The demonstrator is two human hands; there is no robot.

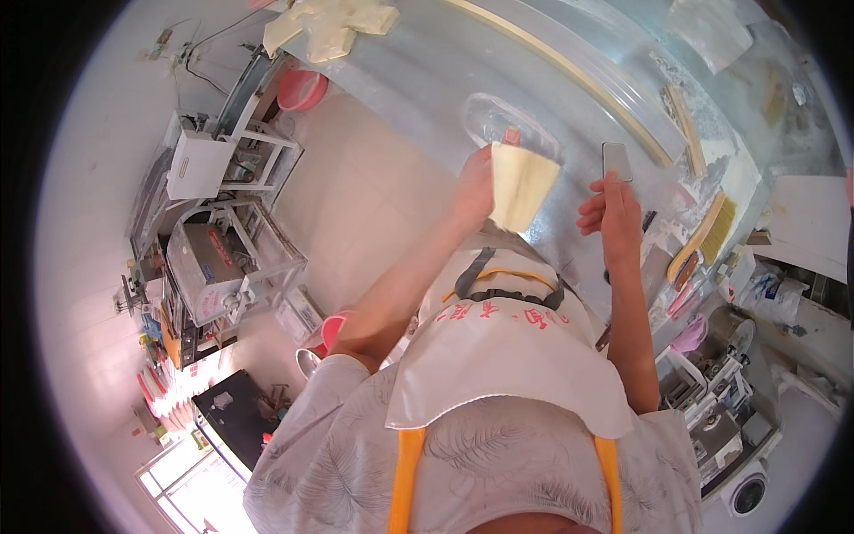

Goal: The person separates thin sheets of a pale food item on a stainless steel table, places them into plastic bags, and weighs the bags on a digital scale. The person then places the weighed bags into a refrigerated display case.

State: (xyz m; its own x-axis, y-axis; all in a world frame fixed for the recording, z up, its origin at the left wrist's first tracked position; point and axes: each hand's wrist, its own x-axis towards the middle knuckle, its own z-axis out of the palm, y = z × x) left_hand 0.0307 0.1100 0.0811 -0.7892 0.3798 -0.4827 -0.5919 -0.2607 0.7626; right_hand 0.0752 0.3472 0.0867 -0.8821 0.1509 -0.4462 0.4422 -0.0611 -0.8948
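Note:
My left hand [477,187] grips a pale yellow slab [524,187], perhaps dough, by its left edge, with the thumb up along the top corner. The slab is held over the near edge of the grey metal-looking worktable [427,87]. Just beyond it, a clear plastic sheet or bag [517,117] lies crumpled in a loop. My right hand [617,213] hovers at the right with its fingers apart and loosely bent. Its fingertips overlap the lower end of a flat grey rectangular object [617,160] with rounded corners; whether they touch it, I cannot tell.
Several pale yellow blocks [333,30] lie under plastic at the far left. A long pale strip [567,73] crosses the table. A wooden-handled brush [697,243] and a wooden stick [686,130] lie at the right. Machines [213,267] and a pink basin [302,89] stand left.

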